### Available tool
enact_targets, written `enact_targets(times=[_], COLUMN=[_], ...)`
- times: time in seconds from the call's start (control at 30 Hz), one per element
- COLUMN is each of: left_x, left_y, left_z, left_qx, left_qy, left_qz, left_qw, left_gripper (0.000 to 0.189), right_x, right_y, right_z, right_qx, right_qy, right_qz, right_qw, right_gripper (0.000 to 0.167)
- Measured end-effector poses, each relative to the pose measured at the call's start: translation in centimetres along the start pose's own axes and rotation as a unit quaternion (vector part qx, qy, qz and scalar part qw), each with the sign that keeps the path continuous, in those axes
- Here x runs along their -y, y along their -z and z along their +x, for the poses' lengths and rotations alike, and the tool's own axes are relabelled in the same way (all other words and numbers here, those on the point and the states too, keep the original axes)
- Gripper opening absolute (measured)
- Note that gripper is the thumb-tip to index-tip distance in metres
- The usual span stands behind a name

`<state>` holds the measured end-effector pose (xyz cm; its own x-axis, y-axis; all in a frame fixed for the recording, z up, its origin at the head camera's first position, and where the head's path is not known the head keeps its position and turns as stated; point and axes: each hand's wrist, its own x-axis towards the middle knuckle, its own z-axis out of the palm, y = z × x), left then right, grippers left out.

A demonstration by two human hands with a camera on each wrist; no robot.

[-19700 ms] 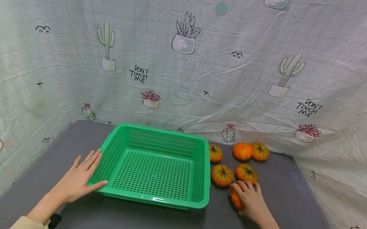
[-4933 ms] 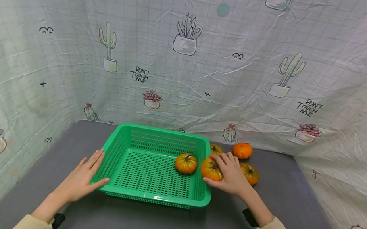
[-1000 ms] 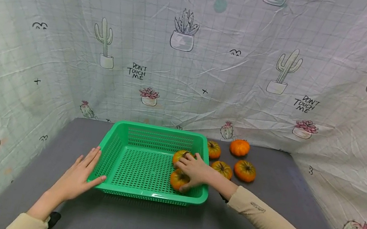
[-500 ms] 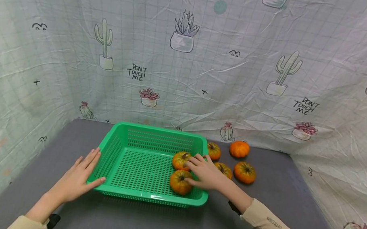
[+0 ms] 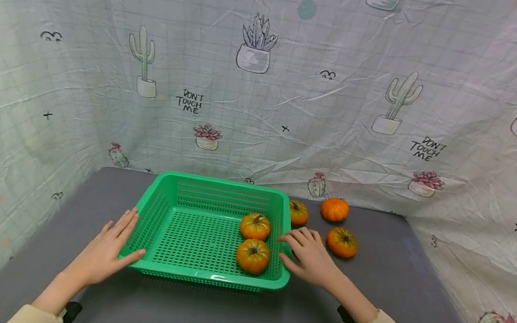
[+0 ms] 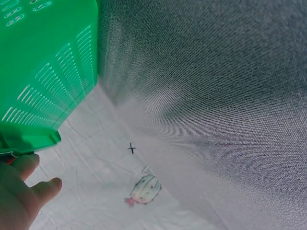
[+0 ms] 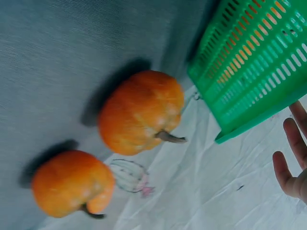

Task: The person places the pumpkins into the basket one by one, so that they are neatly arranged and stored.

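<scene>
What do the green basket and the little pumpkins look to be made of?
The basket looks like moulded plastic: evenly slotted walls and floor, with a glossy highlight along its front rim. The pumpkins have a smooth, slightly shiny orange skin with ribs and a dark stem. They could be real or artificial; the pictures cannot settle that.

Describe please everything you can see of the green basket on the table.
The green basket is a shallow rectangular tray that looks like plastic, with a slotted floor, slotted walls and a smooth rolled rim. It stands flat and upright on the gray table, near the patterned cloth backdrop. Two small orange pumpkins lie inside at its right side. The left hand rests against its near left corner, thumb on the rim. The right hand lies just outside its right wall, fingers straight.
</scene>
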<state>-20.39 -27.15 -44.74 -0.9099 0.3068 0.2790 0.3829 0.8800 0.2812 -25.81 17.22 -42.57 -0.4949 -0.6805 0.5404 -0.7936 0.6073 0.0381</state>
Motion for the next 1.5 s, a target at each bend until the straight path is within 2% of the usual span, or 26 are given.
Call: enact_targets(times=[0.17, 0.3, 0.4, 0.57, 0.8, 1.23, 1.33, 1.5], left_x=[0.1, 0.2, 0.2, 0.2, 0.0, 0.3, 0.3, 0.3], left_y=[0.1, 0.1, 0.1, 0.0, -0.2, -0.2, -0.2, -0.2], left_z=[0.0, -0.1, -0.1, -0.1, -0.2, 0.0, 0.0, 0.0], left_qx=[-0.001, 0.008, 0.011, 0.012, -0.003, -0.004, 0.001, 0.005], left_qy=[0.001, 0.005, 0.007, 0.007, 0.0, 0.0, 0.003, 0.005], left_qz=[-0.003, -0.004, -0.005, -0.005, -0.009, 0.001, -0.005, -0.003], left_qw=[1.0, 0.9999, 0.9999, 0.9999, 1.0, 1.0, 1.0, 1.0], left_gripper=[0.081, 0.081, 0.081, 0.082, 0.08, 0.081, 0.081, 0.082], right_x=[-0.6, -1.5, -2.3, -3.6, -5.7, -8.7, -9.1, -9.9], right_y=[0.4, 0.7, 1.0, 1.1, 0.7, 0.1, 0.0, -0.4], right_z=[-1.8, -3.5, -4.5, -5.9, -7.0, -7.4, -7.4, -7.3], right_qx=[-0.007, -0.007, -0.021, -0.041, -0.064, -0.102, -0.098, -0.054], right_qy=[-0.065, -0.126, -0.155, -0.188, -0.23, -0.276, -0.291, -0.324], right_qz=[0.001, 0.0, 0.002, 0.0, 0.001, -0.011, -0.004, -0.001], right_qw=[0.9979, 0.992, 0.9876, 0.9812, 0.9712, 0.9558, 0.9517, 0.9447], right_gripper=[0.029, 0.03, 0.031, 0.031, 0.028, 0.022, 0.024, 0.037])
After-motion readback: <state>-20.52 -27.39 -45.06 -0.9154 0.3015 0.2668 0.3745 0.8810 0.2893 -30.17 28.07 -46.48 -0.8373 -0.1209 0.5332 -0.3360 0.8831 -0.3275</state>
